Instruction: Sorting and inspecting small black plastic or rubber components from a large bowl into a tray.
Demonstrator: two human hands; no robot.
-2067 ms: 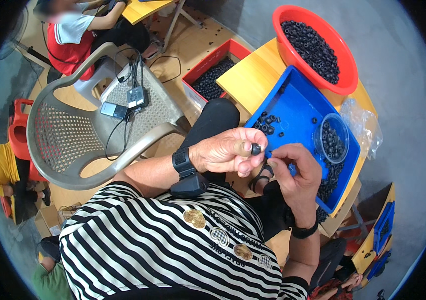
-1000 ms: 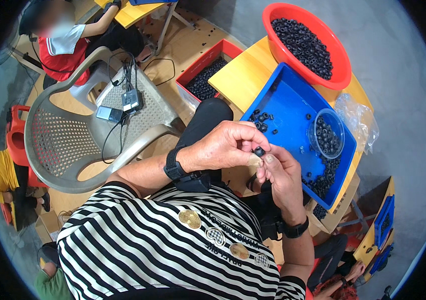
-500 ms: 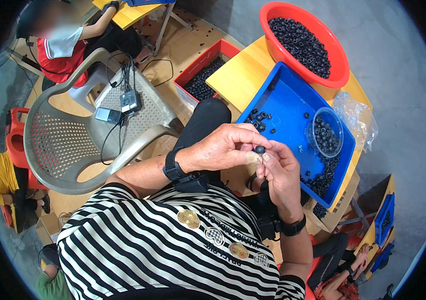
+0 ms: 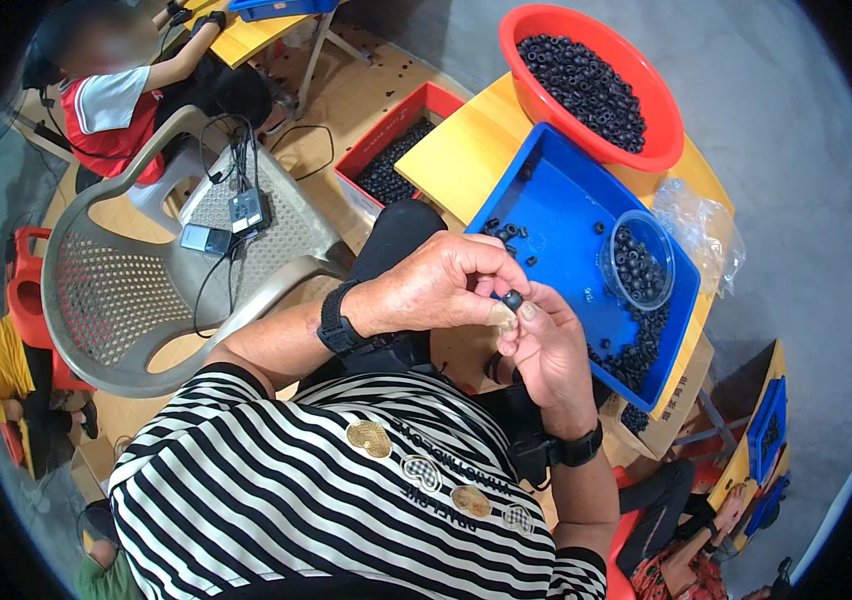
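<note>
My left hand (image 4: 441, 285) and my right hand (image 4: 544, 345) meet above my lap, fingertips together on a small black ring-shaped part (image 4: 512, 299). Both hands pinch it; which one carries it I cannot tell exactly. Just beyond them lies a blue tray (image 4: 556, 215) on a yellow table, with loose black rings scattered in it and a heap along its right side. A clear round cup (image 4: 638, 262) with more black rings stands inside the tray.
A red basin (image 4: 636, 150) full of black rings sits at the table's far end. A red crate (image 4: 371, 150) of rings stands on the floor. To the left is a grey plastic chair (image 4: 136, 290) with devices and cables. Another person sits at the top left.
My hands have stayed together on the black part, shifting slightly; the right hand's fingers have closed up under the left fingertips. The view has tilted a little.
</note>
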